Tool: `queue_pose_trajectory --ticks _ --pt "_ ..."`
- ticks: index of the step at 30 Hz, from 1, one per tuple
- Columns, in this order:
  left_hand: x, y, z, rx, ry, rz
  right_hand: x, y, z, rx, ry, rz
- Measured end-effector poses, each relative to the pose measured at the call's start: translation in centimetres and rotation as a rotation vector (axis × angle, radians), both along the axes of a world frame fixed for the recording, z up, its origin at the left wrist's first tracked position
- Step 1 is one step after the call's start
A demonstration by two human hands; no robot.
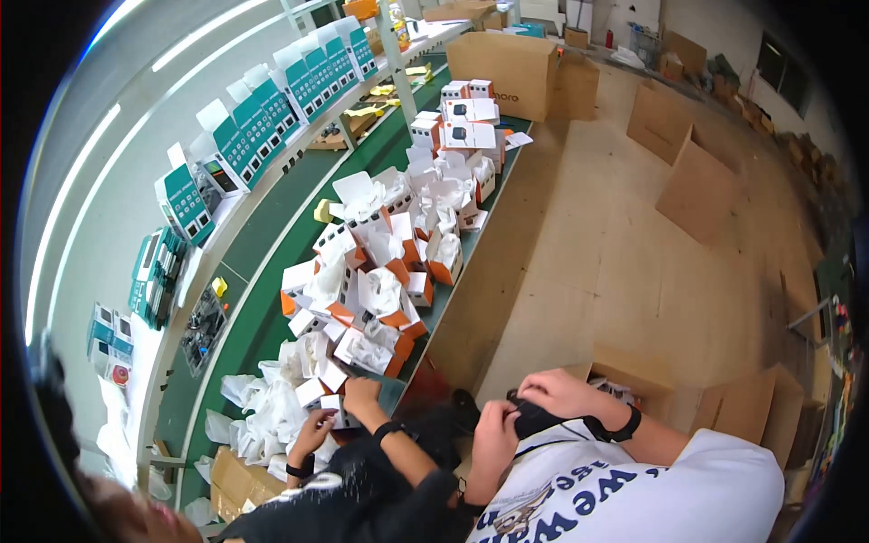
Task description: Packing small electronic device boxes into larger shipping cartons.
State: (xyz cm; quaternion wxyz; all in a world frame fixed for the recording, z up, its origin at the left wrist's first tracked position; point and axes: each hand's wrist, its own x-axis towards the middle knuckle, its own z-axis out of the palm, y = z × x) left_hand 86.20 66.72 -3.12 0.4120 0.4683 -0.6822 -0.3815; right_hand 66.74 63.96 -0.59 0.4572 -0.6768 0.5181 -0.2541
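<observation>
My left hand (495, 440) and my right hand (558, 395) are close together in front of my white shirt. The fingers of both are curled in, the thumb of my left hand pressed to its fingertips. Between them lies a dark thing (536, 420), too dark to tell its kind. To my left, a co-worker in black has one hand (364, 398) and another hand (313, 429) at a small white box (333, 404). Open white and orange boxes (373, 348) with white wrapping crowd the green bench beside us.
White plastic bags (273, 409) heap at the bench's near end, above a brown carton (237, 484). Teal and white boxes (262, 122) line a shelf along the left. A large carton (502, 72) stands at the far end. An open carton (634, 385) sits right of my hands.
</observation>
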Motion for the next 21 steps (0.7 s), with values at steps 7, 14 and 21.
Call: queue_pose_trajectory --ticks 7,14,21 --pt "-4.9 -8.8 -0.1 0.009 -0.062 0.225 -4.6 -14.3 -1.9 -0.016 -0.063 0.484" --pt "-16.9 -22.0 1.1 0.062 0.062 0.147 -17.6 -25.3 0.7 0.094 -0.111 0.302" --pt "-25.7 -33.8 1.3 0.123 0.068 -0.08 -27.7 -34.4 0.7 0.269 -0.172 0.09"
